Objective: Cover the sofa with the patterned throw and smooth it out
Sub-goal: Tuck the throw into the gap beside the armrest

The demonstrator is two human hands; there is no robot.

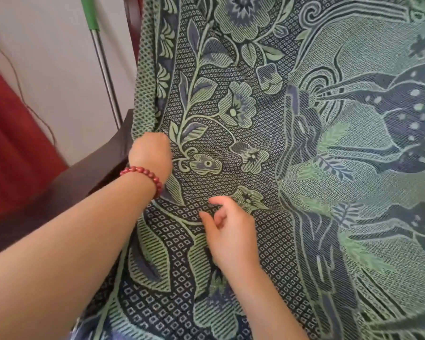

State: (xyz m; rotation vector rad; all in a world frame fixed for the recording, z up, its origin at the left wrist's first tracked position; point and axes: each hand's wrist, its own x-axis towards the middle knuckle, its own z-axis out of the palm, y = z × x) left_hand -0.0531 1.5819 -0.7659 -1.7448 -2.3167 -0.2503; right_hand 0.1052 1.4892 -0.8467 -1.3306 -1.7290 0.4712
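The patterned throw (268, 133), green and dark blue with flowers and leaves, covers the sofa's seat and back and fills most of the view. My left hand (151, 153), with a red bead bracelet at the wrist, is closed on the throw's left edge beside the dark wooden armrest (84, 177). My right hand (231, 229) hovers just over the cloth lower down, fingers loosely curled and apart, holding nothing. The sofa's cushions are hidden under the throw.
A metal pole with a green grip (101, 60) leans against the white wall (47, 69) left of the sofa. A red cloth (12, 143) hangs at the far left, with a thin cable along the wall.
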